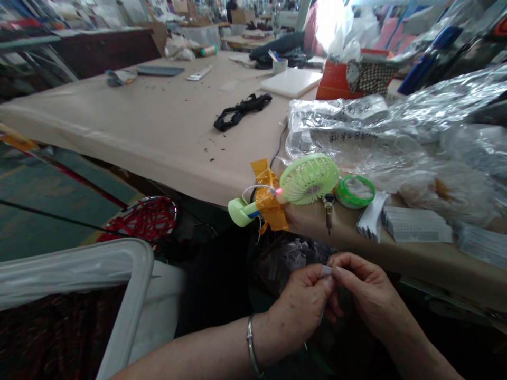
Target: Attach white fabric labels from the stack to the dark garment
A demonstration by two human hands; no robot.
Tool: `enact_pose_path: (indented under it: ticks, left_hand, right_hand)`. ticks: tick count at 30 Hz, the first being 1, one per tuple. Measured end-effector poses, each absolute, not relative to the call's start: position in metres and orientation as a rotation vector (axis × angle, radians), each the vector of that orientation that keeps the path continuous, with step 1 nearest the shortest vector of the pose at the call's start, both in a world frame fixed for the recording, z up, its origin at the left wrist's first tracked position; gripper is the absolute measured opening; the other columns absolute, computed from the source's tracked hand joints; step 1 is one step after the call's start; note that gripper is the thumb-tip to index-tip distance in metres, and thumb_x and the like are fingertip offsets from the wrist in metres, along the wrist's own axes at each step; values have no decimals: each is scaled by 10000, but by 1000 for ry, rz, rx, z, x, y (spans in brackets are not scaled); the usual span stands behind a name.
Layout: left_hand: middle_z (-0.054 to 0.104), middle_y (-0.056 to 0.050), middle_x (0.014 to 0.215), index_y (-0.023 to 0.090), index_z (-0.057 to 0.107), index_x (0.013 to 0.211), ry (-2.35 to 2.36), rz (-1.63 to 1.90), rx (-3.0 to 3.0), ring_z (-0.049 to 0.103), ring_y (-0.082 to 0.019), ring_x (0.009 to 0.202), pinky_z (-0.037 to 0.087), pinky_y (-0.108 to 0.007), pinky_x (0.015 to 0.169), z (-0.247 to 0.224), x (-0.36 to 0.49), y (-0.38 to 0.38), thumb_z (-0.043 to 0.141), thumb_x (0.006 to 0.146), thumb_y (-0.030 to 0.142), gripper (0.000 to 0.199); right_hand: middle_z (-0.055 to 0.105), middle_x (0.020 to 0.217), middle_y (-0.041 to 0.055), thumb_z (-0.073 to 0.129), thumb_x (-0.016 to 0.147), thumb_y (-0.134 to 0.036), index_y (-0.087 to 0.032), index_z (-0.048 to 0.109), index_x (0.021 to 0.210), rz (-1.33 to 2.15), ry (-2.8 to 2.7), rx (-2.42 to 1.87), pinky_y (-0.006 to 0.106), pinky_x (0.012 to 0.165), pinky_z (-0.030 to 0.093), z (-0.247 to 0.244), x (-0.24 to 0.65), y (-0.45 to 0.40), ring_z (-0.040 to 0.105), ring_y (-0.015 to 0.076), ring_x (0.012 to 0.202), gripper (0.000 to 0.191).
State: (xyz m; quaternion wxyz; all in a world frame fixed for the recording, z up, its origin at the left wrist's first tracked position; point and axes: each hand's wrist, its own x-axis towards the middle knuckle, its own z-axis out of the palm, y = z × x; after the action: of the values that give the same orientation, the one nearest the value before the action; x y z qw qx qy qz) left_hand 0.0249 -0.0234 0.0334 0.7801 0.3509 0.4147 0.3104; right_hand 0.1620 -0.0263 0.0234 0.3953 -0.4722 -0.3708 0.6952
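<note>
Left hand (295, 306) half curled, thumb pressed toward the bent fingers, pinching a small pale strip (326, 271). Right hand (372, 295) meets it from the other side, thumb and forefinger drawn together at the strip's far end, remaining fingers loosely bent. Neither hand is spread.

Position: strip between the two sets of fingertips, below and in front of the edge of the worktop (158, 116), off its surface. Most of it is covered by the fingers; whether it is a single layer or folded, cannot tell. Grey-white scraps (295, 255) lie beneath the worktop edge, just beyond the hands.

Nearby, on the worktop's near edge: stack of printed slips (415, 226), a folded white bundle (372, 216) beside it, green tub (355, 191), and a green fan (311, 179) fixed with orange tape (269, 206).

Step in hand, as judged: two-handed fingertip handling of the strip, apparently separating or straightening it; the covered part leaves this uncertain. Next move would call for a light, steady pinch on both sides, since a piece so small and thin could slip or crease.
</note>
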Motion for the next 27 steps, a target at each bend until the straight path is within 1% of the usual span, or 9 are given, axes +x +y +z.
enact_pose_path:
  ticks: [2, 4, 7, 9, 11, 15, 20, 27]
  left_hand:
    - [484, 19, 545, 162, 511, 643, 893, 694, 785, 463, -96, 507, 385, -231, 526, 34, 24, -20, 484, 823, 345, 258]
    - [493, 13, 574, 157, 520, 638, 899, 732, 862, 463, -100, 552, 388, -236, 561, 34, 22, -15, 488, 822, 316, 245]
    - [501, 14, 627, 149, 560, 659, 981, 837, 1048, 444, -100, 622, 370, -232, 608, 37, 17, -7, 510, 818, 257, 199]
    - [525, 11, 656, 146, 599, 700, 1037, 893, 1167, 455, -105, 648, 375, -234, 629, 38, 14, -1, 520, 821, 237, 171]
    - [568, 4, 688, 145, 632, 751, 1077, 924, 1255, 492, -111, 669, 391, -235, 647, 39, 12, 5, 521, 836, 238, 168]
    - [618, 10, 705, 159, 655, 798, 1146, 960, 1378, 532, -102, 664, 397, -211, 631, 39, 11, 15, 520, 864, 239, 170]
    - [600, 22, 662, 160, 627, 732, 1171, 973, 1549, 518, -81, 621, 372, -185, 590, 39, 10, 22, 488, 885, 200, 211]
    - [589, 30, 652, 162, 607, 718, 1175, 1008, 1633, 509, -70, 609, 361, -173, 588, 38, 11, 25, 489, 898, 203, 219]
  right_hand:
    - [522, 464, -57, 635, 824, -418, -191, 564, 784, 1736, -983, -1204, 243, 396, 467, 25, 162, -22, 508, 114, 365, 241]
    - [519, 506, -53, 634, 823, -412, -193, 576, 757, 1629, -1066, -1210, 226, 431, 467, 29, 161, -17, 503, 101, 416, 236]
    - [575, 675, -16, 634, 821, -375, -191, 608, 729, 1323, -1260, -1244, 197, 549, 481, 35, 161, -10, 549, 103, 595, 207]
    - [591, 744, -3, 627, 820, -359, -192, 623, 737, 1129, -1372, -1293, 187, 618, 479, 38, 161, -5, 557, 112, 683, 187]
    - [584, 730, -8, 618, 820, -358, -193, 625, 756, 1020, -1417, -1367, 179, 608, 464, 39, 161, -2, 542, 109, 669, 178]
    - [551, 654, -23, 596, 821, -387, -190, 613, 761, 983, -1393, -1475, 180, 517, 422, 37, 160, 3, 494, 98, 575, 206]
    - [557, 635, -22, 571, 829, -378, -192, 597, 734, 872, -1453, -1490, 191, 546, 430, 38, 157, 7, 507, 105, 584, 210]
    - [555, 643, -29, 542, 859, -346, -202, 584, 754, 750, -1533, -1474, 193, 568, 433, 37, 157, 10, 520, 103, 591, 183]
